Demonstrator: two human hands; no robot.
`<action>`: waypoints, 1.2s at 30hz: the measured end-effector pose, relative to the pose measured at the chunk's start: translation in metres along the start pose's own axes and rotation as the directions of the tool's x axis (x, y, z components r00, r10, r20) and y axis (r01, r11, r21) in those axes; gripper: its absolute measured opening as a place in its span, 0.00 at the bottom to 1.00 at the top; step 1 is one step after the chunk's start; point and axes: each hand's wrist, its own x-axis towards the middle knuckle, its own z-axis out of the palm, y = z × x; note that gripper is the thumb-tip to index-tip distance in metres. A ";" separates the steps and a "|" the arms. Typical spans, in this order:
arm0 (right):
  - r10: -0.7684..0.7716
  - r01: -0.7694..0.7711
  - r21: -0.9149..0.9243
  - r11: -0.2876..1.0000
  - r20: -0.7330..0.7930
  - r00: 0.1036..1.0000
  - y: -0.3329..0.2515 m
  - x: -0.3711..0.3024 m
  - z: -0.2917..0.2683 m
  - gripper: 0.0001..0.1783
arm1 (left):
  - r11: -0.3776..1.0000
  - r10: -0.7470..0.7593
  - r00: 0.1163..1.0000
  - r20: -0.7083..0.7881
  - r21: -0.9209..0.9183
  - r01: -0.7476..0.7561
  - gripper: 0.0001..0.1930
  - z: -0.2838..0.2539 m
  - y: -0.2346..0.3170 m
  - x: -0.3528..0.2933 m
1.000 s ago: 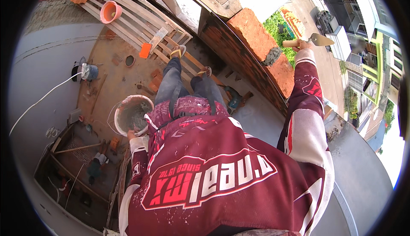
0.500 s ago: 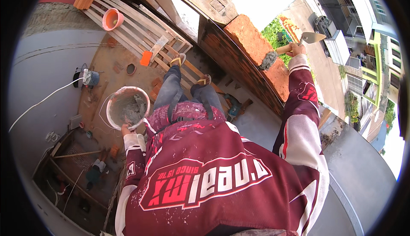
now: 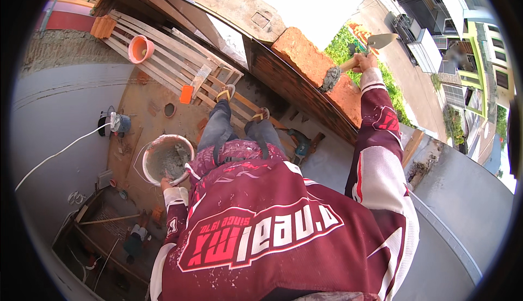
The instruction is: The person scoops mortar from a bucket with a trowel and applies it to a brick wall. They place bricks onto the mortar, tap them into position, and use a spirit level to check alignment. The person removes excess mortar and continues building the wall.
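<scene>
My left hand (image 3: 165, 183) is closed on the rim of a pale bucket (image 3: 146, 162), which holds wet grey mortar (image 3: 174, 159). My right hand (image 3: 368, 61) is wrapped round a trowel (image 3: 383, 40). Its metal blade points up and to the right, away from the wall, while the wooden handle slants down toward the bricks. By the handle's end, a lump of grey mortar (image 3: 330, 78) sits where two orange bricks meet. The longer-looking brick (image 3: 299, 53) lies on the far side of that lump and another brick (image 3: 347, 102) on the near side, both along the wall top.
My sandalled feet stand on wooden planks (image 3: 163, 56), which also carry an orange pot (image 3: 140, 49) and an orange block (image 3: 186, 94). A power tool (image 3: 299, 142) lies right of my feet. Below left are a blue bucket (image 3: 121, 123) and a person (image 3: 136, 238). Beyond the wall is a drop to a street.
The whole view has shifted a little, bringing a pink object on the ledge into sight at the top. Both hands keep their holds, and the trowel stays beside the mortar lump.
</scene>
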 end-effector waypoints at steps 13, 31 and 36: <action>-0.677 0.652 -0.247 0.716 -0.020 0.736 -0.099 -0.265 -0.041 0.18 | 0.985 -0.115 0.990 0.082 0.140 0.103 0.15 0.042 0.021 0.019; -0.779 0.902 -0.409 0.136 0.518 0.352 -0.027 -0.303 0.156 0.18 | 0.979 0.146 0.969 0.201 0.113 -0.171 0.12 0.143 0.119 -0.074; -0.795 0.911 -0.413 0.001 0.553 0.251 -0.027 -0.259 0.152 0.15 | 0.997 0.048 0.976 0.214 0.043 -0.059 0.15 0.123 0.119 -0.063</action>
